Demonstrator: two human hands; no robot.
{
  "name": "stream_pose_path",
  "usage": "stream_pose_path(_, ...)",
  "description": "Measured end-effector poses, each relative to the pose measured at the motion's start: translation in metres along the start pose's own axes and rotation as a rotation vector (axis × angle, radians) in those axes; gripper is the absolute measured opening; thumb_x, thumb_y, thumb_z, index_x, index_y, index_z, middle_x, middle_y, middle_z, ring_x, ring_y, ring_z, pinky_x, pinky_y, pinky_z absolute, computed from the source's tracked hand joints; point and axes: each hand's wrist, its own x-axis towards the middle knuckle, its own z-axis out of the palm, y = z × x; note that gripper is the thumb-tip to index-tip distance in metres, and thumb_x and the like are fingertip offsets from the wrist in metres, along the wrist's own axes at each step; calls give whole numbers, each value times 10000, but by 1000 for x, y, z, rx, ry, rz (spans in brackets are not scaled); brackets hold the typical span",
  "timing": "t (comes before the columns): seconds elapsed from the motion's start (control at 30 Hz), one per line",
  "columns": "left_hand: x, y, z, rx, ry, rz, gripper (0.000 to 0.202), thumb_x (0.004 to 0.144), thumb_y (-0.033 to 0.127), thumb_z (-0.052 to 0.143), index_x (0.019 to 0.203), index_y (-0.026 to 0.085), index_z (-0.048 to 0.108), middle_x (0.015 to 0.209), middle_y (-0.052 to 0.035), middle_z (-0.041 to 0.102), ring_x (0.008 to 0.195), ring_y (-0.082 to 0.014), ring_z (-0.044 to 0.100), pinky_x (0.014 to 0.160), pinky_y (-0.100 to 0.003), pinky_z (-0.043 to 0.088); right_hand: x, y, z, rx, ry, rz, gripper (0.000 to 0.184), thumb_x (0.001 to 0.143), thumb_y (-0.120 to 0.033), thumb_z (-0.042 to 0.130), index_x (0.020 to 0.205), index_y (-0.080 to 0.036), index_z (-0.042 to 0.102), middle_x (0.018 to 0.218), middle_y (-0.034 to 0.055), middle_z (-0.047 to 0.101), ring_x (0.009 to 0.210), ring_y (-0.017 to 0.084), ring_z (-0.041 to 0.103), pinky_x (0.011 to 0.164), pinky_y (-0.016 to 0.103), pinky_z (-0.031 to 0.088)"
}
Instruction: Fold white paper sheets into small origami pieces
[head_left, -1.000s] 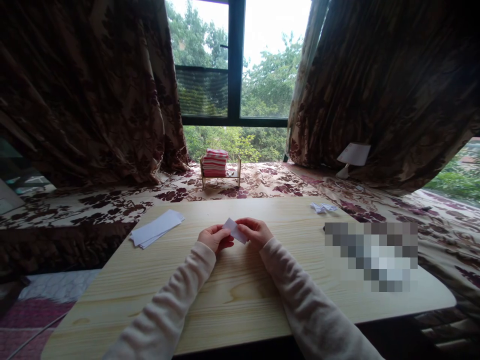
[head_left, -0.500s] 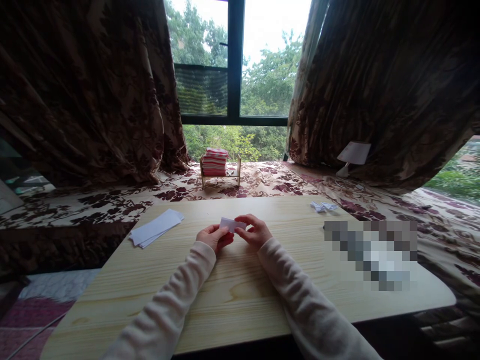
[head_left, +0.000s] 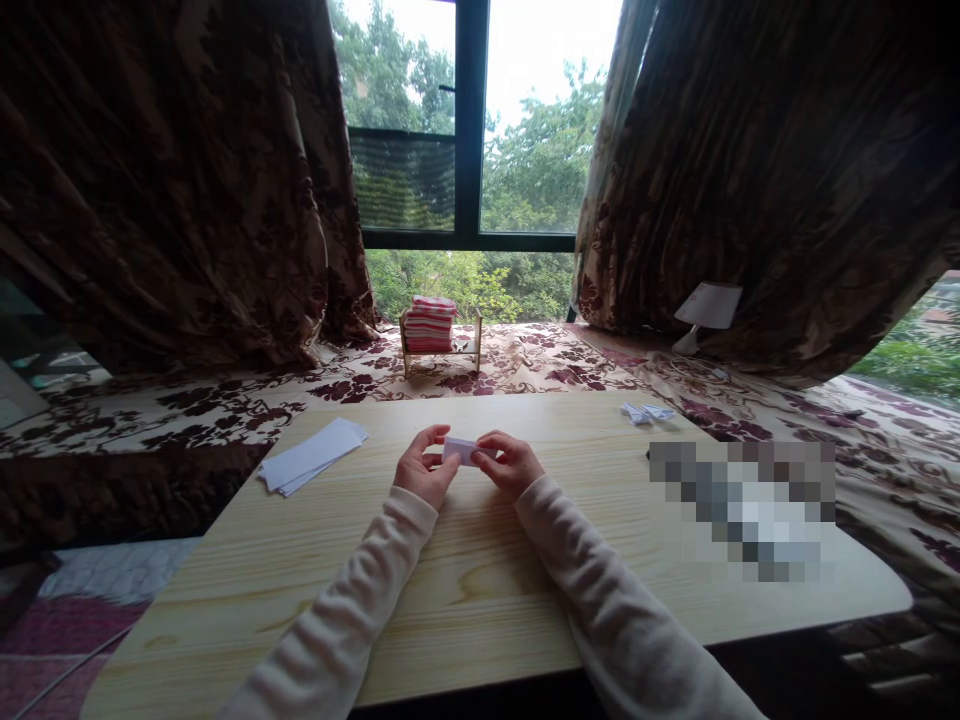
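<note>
A small folded piece of white paper (head_left: 459, 451) is held above the middle of the table between both hands. My left hand (head_left: 425, 467) has its thumb on the paper's left end, with the index finger raised behind it. My right hand (head_left: 511, 464) pinches the right end between thumb and fingers. Off to the left lies a stack of white paper strips (head_left: 315, 456). Small folded paper pieces (head_left: 646, 413) rest at the table's far right edge.
The pale wooden table (head_left: 480, 600) carries a blurred-out object (head_left: 750, 510) on its right. Behind it, a flowered cloth (head_left: 525, 365) bears a small rack (head_left: 478, 345) with folded striped cloths (head_left: 430, 326) and a white lamp (head_left: 707, 306). Dark curtains (head_left: 187, 180) hang beside the window.
My left hand has turned, its index finger now raised behind the paper and its fingers no longer curled beneath. The paper has shifted slightly right and lies more level. My right hand is nearly still.
</note>
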Motion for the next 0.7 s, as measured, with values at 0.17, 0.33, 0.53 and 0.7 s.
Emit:
stream_pose_path(0.17,-2,-5,2,237,20,243,292,589,235,611,868,153,593,792,-37,617,581,-104,564,495,-192,452,0,-5,-2,25,15,-25,107,668,-237,564,678,-144,616,752,47,575,580,106,509,398,184,347)
stream_pose_path(0.33,-1,-7,0,267,43,221,169,588,273,619,673,128,614,561,-7,597,499,-103,523,477,-200,421,1,-8,-3,-6,48,-28,98,653,-240,578,670,-154,621,731,38,592,564,105,509,405,188,353)
stream_pose_path(0.53,-1,-8,0,266,57,211,162,570,283,631,628,133,607,523,6,591,475,-99,513,466,-199,398,1,-5,-2,-56,91,25,122,657,-282,577,674,-166,610,629,13,586,544,109,504,436,195,380)
stream_pose_path(0.7,-1,-9,0,278,74,193,174,562,301,640,605,138,597,493,15,577,457,-99,511,441,-193,385,0,-4,-1,-88,106,54,136,656,-298,577,654,-165,607,582,4,572,506,102,483,438,200,379)
